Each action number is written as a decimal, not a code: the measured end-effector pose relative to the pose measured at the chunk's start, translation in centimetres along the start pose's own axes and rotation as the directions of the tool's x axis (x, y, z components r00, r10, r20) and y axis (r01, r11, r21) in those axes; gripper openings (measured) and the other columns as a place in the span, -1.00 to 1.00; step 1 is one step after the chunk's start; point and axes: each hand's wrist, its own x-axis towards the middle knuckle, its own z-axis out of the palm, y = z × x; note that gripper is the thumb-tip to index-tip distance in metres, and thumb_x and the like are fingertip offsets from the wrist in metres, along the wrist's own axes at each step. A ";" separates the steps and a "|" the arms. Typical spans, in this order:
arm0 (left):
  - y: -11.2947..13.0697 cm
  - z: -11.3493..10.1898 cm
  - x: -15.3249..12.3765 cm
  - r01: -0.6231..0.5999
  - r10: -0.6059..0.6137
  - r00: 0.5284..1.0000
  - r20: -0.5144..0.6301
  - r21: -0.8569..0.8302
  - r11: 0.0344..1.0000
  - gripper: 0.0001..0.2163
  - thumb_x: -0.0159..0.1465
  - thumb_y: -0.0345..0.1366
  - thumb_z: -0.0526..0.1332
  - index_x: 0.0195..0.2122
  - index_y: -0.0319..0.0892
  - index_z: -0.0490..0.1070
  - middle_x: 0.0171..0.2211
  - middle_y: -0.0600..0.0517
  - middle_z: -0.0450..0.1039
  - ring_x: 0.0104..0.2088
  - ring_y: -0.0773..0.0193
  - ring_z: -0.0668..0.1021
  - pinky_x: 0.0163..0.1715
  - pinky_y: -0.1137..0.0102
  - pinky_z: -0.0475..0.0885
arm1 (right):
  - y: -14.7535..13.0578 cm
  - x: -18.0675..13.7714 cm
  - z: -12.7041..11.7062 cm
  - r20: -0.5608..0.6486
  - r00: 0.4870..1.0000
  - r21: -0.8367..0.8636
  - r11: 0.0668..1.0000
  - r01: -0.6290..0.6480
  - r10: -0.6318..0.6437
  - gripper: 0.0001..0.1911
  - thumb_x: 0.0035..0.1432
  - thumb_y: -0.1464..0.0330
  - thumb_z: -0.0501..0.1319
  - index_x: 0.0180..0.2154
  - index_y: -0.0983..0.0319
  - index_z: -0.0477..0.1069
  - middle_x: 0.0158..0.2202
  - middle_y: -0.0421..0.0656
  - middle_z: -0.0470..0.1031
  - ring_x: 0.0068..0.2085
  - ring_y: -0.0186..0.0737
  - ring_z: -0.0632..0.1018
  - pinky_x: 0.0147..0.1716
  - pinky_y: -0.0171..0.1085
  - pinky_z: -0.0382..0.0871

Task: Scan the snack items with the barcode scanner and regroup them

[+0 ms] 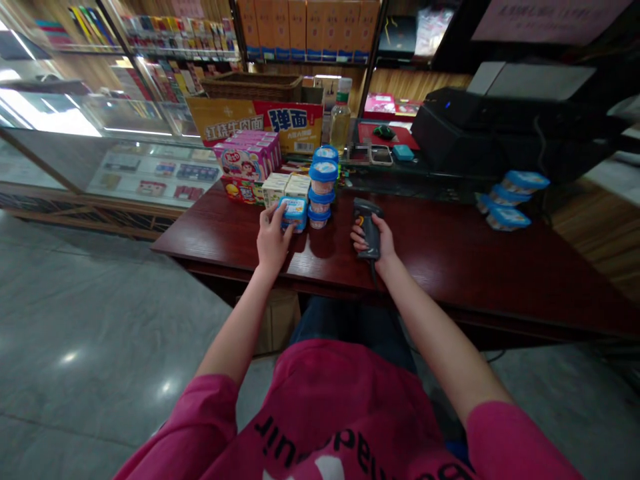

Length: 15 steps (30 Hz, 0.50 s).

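My right hand (379, 243) is wrapped round a dark grey handheld barcode scanner (370, 233), its cable hanging over the counter's front edge. With fingers and thumb at its left and front sides, my left hand (273, 237) grips a small blue-lidded tub (294, 210). Just right of that tub stand stacked round cups with blue lids (321, 190). Small pale boxes (286, 185) sit right behind the tub. Further back on the left are pink and purple snack boxes (245, 160).
Blue-lidded tubs (510, 200) are piled at the right of the dark red counter (440, 260). A noodle carton (295, 130), a bottle of yellowish liquid (341, 120) and a phone (381, 155) stand or lie at the back. A black machine (450, 133) occupies the back right.
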 end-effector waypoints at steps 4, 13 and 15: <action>-0.2 0.1 0.2 0.015 -0.015 1.000 0.008 -0.020 1.000 -0.60 0.36 -0.32 0.25 0.23 -0.04 0.43 0.23 -0.18 0.33 0.24 0.01 0.46 0.21 0.14 0.45 | -0.6 -0.4 -0.4 -0.011 1.000 -0.010 1.000 0.001 -0.001 -0.71 0.36 0.12 0.07 -0.24 0.21 0.29 -0.54 -0.28 0.29 -0.64 -0.41 0.22 -0.75 -0.49 0.11; 1.2 -0.2 -0.7 -0.155 0.194 0.965 -0.176 0.214 0.965 -0.43 0.29 -0.17 0.38 0.29 -0.17 0.32 0.24 -0.28 0.30 0.31 -0.12 0.34 0.32 -0.01 0.25 | -6.3 -3.9 -5.8 -0.081 0.992 -0.111 0.990 0.084 -0.093 -0.71 0.33 0.14 0.11 -0.24 0.24 0.35 -0.52 -0.25 0.31 -0.63 -0.39 0.23 -0.77 -0.47 0.10; 3.2 1.0 -1.1 -0.268 0.304 0.944 -0.132 0.234 0.934 -0.58 0.32 -0.17 0.35 0.18 -0.13 0.42 0.13 -0.22 0.40 0.21 -0.09 0.41 0.28 -0.01 0.28 | -8.4 -5.3 -7.4 -0.116 0.986 -0.149 0.983 0.104 -0.122 -0.69 0.34 0.13 0.10 -0.24 0.24 0.37 -0.52 -0.23 0.32 -0.63 -0.39 0.23 -0.77 -0.46 0.10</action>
